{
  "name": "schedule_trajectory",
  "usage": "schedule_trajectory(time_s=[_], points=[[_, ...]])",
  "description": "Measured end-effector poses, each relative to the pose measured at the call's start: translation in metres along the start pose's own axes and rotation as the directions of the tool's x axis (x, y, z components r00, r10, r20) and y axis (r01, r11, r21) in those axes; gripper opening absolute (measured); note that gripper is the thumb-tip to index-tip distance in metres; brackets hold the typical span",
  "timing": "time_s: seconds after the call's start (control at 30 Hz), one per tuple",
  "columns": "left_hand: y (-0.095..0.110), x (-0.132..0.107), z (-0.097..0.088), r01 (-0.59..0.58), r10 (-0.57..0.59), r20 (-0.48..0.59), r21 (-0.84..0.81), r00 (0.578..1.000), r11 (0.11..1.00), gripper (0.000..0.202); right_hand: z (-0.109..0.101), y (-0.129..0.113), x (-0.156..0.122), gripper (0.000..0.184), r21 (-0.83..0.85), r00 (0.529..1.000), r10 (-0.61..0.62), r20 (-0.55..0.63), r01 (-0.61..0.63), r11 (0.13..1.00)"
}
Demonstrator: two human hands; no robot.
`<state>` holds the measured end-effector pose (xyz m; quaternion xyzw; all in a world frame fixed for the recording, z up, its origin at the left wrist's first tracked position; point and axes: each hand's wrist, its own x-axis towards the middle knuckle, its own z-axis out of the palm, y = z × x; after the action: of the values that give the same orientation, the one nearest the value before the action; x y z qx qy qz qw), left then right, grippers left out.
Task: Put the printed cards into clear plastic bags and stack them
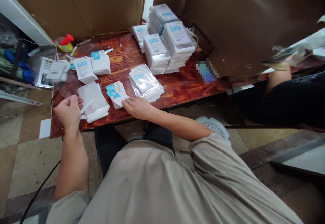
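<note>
1. Left hand [68, 112], beside the sleeve stack on its left: thumb and forefinger pressed together, pinching a clear sleeve [66, 85], its outline faint.
2. Sleeve stack [96, 98]: transparent sleeves lying flat on the tabletop [175, 85].
3. Fanned cards [117, 97], just right of the sleeve stack: white, blue at one end.
4. Right hand [137, 107], right of the sleeve stack: fingers bent close together, touching the fanned cards' corner; whether they pinch one cannot be told.
5. Packed cards [144, 81], farther right of the sleeve stack: a glossy pile.
</note>
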<state>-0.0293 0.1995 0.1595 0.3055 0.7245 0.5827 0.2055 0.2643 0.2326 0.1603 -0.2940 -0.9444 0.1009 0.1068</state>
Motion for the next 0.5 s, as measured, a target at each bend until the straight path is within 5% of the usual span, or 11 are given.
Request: schedule_trajectory(time_s=[0.07, 0.13, 0.17, 0.2, 0.3, 0.4, 0.5], points=[[0.002, -0.008, 0.01, 0.049, -0.06, -0.05, -0.199, 0.997, 0.979, 0.018, -0.009, 0.002, -0.012, 0.026, 0.204, 0.962, 0.179, -0.206, -0.136, 0.969], [0.004, -0.018, 0.02, 0.132, -0.14, 0.0, -0.34, 0.99, 0.931, 0.022, -0.015, 0.0, -0.026, 0.028, 0.539, 0.823, 0.451, -0.346, -0.219, 0.813], [0.006, -0.023, 0.024, 0.184, -0.186, 0.033, -0.39, 0.982, 0.902, 0.026, -0.015, -0.002, -0.032, 0.033, 0.704, 0.76, 0.57, -0.314, -0.217, 0.677], [0.007, -0.028, 0.028, 0.237, -0.228, 0.073, -0.415, 0.971, 0.879, 0.03, -0.014, -0.005, -0.037, 0.037, 0.831, 0.753, 0.62, -0.218, -0.19, 0.523], [0.007, -0.041, 0.04, 0.324, -0.267, 0.184, -0.486, 0.946, 0.812, 0.034, -0.002, -0.014, -0.044, 0.043, 0.964, 0.822, 0.565, 0.074, -0.204, 0.17], [0.006, -0.054, 0.046, 0.374, -0.285, 0.248, -0.498, 0.926, 0.782, 0.035, 0.01, -0.019, -0.041, 0.048, 0.97, 0.781, 0.607, 0.146, -0.233, 0.066], [0.006, -0.066, 0.05, 0.389, -0.282, 0.28, -0.49, 0.918, 0.78, 0.038, 0.017, -0.015, -0.038, 0.046, 0.967, 0.708, 0.699, 0.1, -0.235, 0.1]])
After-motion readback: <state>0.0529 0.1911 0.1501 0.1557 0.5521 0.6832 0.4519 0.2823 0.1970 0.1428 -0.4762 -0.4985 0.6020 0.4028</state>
